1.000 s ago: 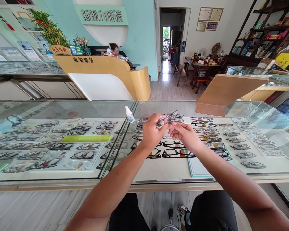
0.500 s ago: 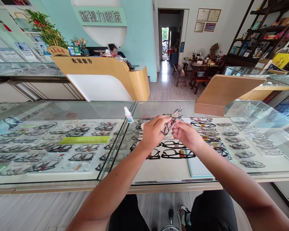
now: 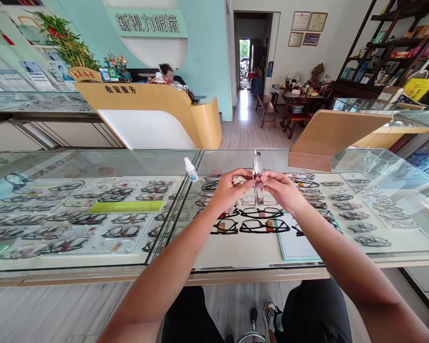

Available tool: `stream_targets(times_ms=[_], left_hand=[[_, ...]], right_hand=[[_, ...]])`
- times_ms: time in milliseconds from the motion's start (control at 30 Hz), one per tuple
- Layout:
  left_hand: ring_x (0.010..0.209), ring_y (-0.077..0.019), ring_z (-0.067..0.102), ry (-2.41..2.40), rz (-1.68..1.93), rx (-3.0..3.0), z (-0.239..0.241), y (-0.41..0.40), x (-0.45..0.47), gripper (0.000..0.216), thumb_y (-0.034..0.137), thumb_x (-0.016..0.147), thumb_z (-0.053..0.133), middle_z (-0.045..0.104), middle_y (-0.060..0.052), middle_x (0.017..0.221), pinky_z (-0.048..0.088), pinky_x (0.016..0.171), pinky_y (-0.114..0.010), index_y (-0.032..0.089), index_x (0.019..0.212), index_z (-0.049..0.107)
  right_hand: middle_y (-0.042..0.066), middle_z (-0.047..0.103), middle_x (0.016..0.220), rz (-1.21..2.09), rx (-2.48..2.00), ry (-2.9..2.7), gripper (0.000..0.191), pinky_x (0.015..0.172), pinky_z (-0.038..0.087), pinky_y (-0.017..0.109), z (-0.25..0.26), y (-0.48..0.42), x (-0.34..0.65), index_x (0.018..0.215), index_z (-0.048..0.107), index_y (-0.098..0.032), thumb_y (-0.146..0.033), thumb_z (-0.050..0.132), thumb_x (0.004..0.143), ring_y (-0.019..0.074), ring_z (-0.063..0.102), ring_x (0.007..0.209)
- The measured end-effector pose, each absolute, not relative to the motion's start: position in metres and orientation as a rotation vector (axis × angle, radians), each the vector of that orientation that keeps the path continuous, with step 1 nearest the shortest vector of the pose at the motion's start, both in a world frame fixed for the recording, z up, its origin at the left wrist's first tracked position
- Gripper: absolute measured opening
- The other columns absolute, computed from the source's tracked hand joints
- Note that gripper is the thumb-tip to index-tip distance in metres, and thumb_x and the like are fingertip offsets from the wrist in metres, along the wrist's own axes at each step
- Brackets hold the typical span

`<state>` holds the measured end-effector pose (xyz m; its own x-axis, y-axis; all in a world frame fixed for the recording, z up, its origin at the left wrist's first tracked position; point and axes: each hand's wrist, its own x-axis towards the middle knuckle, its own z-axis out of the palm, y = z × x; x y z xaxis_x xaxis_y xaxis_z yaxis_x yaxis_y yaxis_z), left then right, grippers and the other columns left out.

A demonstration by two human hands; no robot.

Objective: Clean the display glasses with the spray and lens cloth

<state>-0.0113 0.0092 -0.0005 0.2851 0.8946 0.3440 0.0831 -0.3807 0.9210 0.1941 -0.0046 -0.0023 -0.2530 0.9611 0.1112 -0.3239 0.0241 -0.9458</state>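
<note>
Head view: a pair of glasses (image 3: 258, 178) with clear lenses and a thin, pale frame stands on end above the glass display counter (image 3: 93, 159), one lens over the other, seen nearly edge-on. The right hand (image 3: 280, 189) pinches it at the middle between thumb and fingertips. The left hand (image 3: 227, 190) meets it from the other side, its fingers closed on a small crumpled whitish cloth (image 3: 239, 180) that lies just beside the frame; whether the cloth touches the lens cannot be told. The glasses are so transparent that the trays below show through them, and the temples are hard to make out. A small white spray bottle (image 3: 191, 169) stands tilted-looking on the counter top, near the left hand. Under the glass lie rows of dark-rimmed frames (image 3: 252, 226), partly hidden by both forearms. At the far cashier desk (image 3: 157, 102) sits a person (image 3: 166, 73), mostly hidden behind it. The person's knees and one shoe are cut off at the lower edge.
</note>
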Motion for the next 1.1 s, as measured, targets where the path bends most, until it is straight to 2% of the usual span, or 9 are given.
stream_targets(times_ms=[133,267,400,500,667,833,933,1100], left_hand=[[0.076,-0.0165,0.067,0.959,1.212,1.738,-0.003,0.011,-0.011,0.024,0.044,0.087,0.081,0.078,-0.005,0.093,0.054,0.064,-0.027,0.021,0.091,0.076],[0.077,-0.0174,0.068,1.032,1.269,1.743,-0.005,0.015,-0.013,0.022,0.042,0.088,0.078,0.078,-0.002,0.093,0.054,0.070,-0.029,0.021,0.094,0.076],[0.085,-0.0202,0.072,1.231,1.429,1.963,-0.004,0.021,-0.024,0.012,0.030,0.092,0.071,0.079,-0.003,0.095,0.053,0.079,-0.031,0.022,0.097,0.076],[0.095,-0.0232,0.074,1.403,1.518,2.181,0.000,0.024,-0.035,0.016,0.020,0.092,0.067,0.080,-0.006,0.104,0.051,0.083,-0.033,0.022,0.103,0.078],[0.098,-0.0262,0.076,1.524,1.541,2.263,0.002,0.025,-0.042,0.021,0.015,0.092,0.065,0.082,-0.007,0.109,0.050,0.081,-0.034,0.023,0.106,0.079],[0.098,-0.0259,0.078,1.465,1.526,2.176,0.000,0.024,-0.038,0.014,0.029,0.101,0.065,0.084,-0.008,0.106,0.052,0.085,-0.034,0.023,0.107,0.076],[0.097,-0.0242,0.078,1.433,1.531,2.122,0.002,0.022,-0.036,0.022,0.039,0.105,0.062,0.084,-0.007,0.103,0.053,0.086,-0.033,0.022,0.107,0.075],[0.092,-0.0218,0.075,1.484,1.588,2.059,0.003,0.020,-0.034,0.027,0.043,0.108,0.057,0.082,-0.006,0.103,0.052,0.084,-0.033,0.022,0.107,0.074]], right_hand=[[0.002,0.077,0.094,1.469,-0.790,-1.229,0.035,0.082,0.050,0.034,-0.005,-0.004,0.194,0.088,0.083,-0.022,-0.053,0.096,0.076,0.0169,0.065,0.086],[0.003,0.077,0.095,1.462,-0.796,-1.236,0.034,0.081,0.049,0.034,-0.004,-0.002,0.197,0.087,0.081,-0.023,-0.053,0.094,0.077,0.0181,0.066,0.088],[0.002,0.075,0.091,1.475,-0.811,-1.223,0.026,0.080,0.048,0.034,-0.002,0.002,0.202,0.082,0.079,-0.023,-0.046,0.090,0.080,0.0170,0.064,0.084],[0.002,0.074,0.087,1.487,-0.845,-1.222,0.023,0.079,0.047,0.033,-0.002,0.004,0.204,0.081,0.078,-0.022,-0.042,0.088,0.080,0.0167,0.063,0.082],[0.001,0.075,0.088,1.505,-0.866,-1.248,0.024,0.078,0.046,0.033,-0.003,0.003,0.204,0.083,0.077,-0.022,-0.042,0.090,0.078,0.0175,0.065,0.084],[0.003,0.082,0.099,1.539,-0.805,-1.323,0.027,0.084,0.048,0.032,-0.003,0.000,0.205,0.089,0.076,-0.023,-0.047,0.088,0.086,0.0187,0.071,0.097],[0.004,0.084,0.104,1.576,-0.779,-1.280,0.027,0.087,0.051,0.032,-0.005,0.000,0.205,0.090,0.075,-0.024,-0.047,0.089,0.087,0.0203,0.073,0.105],[0.005,0.086,0.115,1.640,-0.723,-1.268,0.025,0.096,0.055,0.035,-0.007,0.000,0.206,0.092,0.075,-0.027,-0.048,0.087,0.090,0.0228,0.075,0.116]])
